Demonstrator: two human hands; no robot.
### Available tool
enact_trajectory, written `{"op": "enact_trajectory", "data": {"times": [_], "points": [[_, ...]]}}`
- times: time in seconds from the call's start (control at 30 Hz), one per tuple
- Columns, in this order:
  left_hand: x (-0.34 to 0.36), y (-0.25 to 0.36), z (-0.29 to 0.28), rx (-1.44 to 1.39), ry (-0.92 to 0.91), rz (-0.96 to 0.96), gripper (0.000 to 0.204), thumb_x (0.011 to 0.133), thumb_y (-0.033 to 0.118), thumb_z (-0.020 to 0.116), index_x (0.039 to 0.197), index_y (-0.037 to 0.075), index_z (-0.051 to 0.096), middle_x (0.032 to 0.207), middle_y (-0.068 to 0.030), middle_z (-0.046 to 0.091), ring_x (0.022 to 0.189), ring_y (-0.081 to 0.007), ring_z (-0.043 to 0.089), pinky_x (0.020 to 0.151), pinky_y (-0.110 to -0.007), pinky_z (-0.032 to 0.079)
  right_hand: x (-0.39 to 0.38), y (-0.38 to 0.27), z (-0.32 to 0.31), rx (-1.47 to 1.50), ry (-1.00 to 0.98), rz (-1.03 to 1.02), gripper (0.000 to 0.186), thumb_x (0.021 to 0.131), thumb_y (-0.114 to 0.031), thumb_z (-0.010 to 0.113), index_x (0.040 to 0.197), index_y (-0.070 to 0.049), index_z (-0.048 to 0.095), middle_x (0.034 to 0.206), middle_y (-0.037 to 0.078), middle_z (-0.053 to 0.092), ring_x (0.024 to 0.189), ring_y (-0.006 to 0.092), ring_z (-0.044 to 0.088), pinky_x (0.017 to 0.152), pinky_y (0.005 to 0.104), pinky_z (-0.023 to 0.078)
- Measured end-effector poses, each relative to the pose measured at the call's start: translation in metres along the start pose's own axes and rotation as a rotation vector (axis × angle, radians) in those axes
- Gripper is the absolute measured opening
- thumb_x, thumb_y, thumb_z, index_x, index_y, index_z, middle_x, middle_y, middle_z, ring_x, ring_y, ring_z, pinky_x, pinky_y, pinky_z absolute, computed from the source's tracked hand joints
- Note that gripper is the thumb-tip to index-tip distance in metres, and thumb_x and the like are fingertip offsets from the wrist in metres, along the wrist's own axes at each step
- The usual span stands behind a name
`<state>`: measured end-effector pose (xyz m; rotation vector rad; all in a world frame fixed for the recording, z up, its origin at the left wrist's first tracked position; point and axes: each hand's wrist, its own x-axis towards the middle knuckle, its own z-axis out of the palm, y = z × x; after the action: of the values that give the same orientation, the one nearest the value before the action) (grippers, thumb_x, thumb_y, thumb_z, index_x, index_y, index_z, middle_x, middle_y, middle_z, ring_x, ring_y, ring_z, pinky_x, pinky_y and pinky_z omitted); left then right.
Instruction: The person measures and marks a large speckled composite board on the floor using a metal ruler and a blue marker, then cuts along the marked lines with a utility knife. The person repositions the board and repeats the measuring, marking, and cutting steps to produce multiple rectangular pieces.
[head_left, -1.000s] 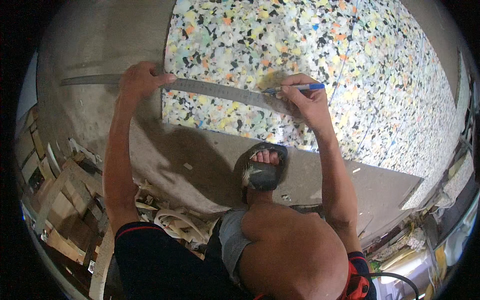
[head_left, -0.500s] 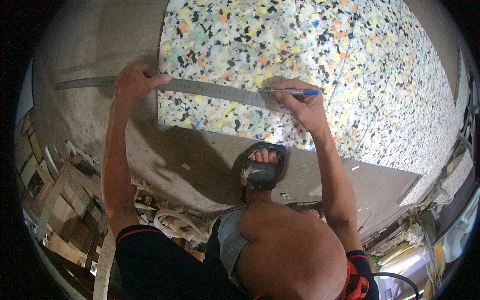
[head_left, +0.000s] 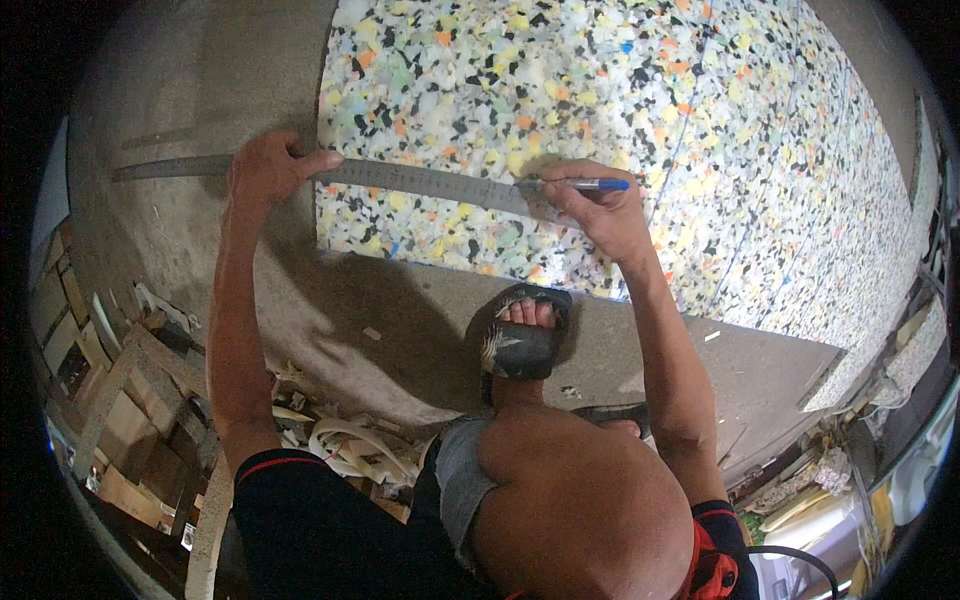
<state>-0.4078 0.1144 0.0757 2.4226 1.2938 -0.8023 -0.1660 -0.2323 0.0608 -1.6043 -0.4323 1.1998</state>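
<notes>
Though small, pen point(head_left: 612, 185) apparently between fingers point(head_left: 580, 168)

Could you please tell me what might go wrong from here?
The ruler might swivel under the left hand, since one end sticks out past the speckled sheet. The pen in the right hand could then stray. The sandalled foot, close to the sheet's edge, might nudge it.

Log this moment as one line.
left hand: on long graduated ruler; right hand: holding blue-ended pen at ruler's edge; ruler: lying partly over speckled foam sheet
</notes>
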Motion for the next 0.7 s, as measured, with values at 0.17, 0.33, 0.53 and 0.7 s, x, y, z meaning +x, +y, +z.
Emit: {"op": "enact_trajectory", "data": {"times": [0.17, 0.33, 0.53, 0.7], "points": [[-0.004, -0.008, -0.001, 0.029, -0.009, 0.068, 0.076, 0.065, 0.075, 0.082, 0.085, 0.002, 0.074, 0.078, -0.0122, 0.069, 0.071, -0.0261, 0.065, 0.065, -0.044, 0.050, 0.000, 0.005, 0.002, -0.016, 0.037, 0.035, 0.016, 0.092, -0.010, 0.075, 0.105, -0.002, 0.077, 0.082, 0.002, 0.074, 0.071, 0.0066, 0.063, 0.063, 0.0230, 0.050], [-0.023, -0.028, 0.023, 0.036, -0.067, 0.142, 0.077, 0.061, 0.075, 0.083, 0.082, 0.002, 0.074, 0.073, -0.0133, 0.068, 0.068, -0.0262, 0.066, 0.062, -0.043, 0.050, -0.002, 0.004, 0.002, 0.010, 0.034, 0.050, 0.017, 0.095, -0.007, 0.073, 0.111, -0.001, 0.075, 0.093, 0.005, 0.075, 0.074, 0.0078, 0.066, 0.064, 0.0240, 0.056], [-0.046, -0.029, 0.034, -0.025, -0.017, 0.051, 0.075, 0.060, 0.075, 0.084, 0.080, 0.003, 0.074, 0.073, -0.0144, 0.069, 0.069, -0.0299, 0.067, 0.066, -0.045, 0.051, -0.001, 0.015, -0.002, -0.029, -0.024, -0.039, 0.018, 0.095, -0.006, 0.073, 0.111, 0.001, 0.075, 0.095, 0.006, 0.075, 0.075, 0.0084, 0.066, 0.063, 0.0244, 0.056], [-0.044, -0.030, 0.032, -0.059, -0.048, 0.051, 0.075, 0.061, 0.076, 0.083, 0.081, 0.004, 0.073, 0.077, -0.0151, 0.070, 0.073, -0.0314, 0.068, 0.069, -0.047, 0.051, -0.002, 0.013, -0.003, -0.015, -0.016, -0.031, 0.017, 0.094, -0.005, 0.073, 0.110, 0.001, 0.075, 0.093, 0.006, 0.074, 0.074, 0.0088, 0.066, 0.063, 0.0246, 0.056]]}}
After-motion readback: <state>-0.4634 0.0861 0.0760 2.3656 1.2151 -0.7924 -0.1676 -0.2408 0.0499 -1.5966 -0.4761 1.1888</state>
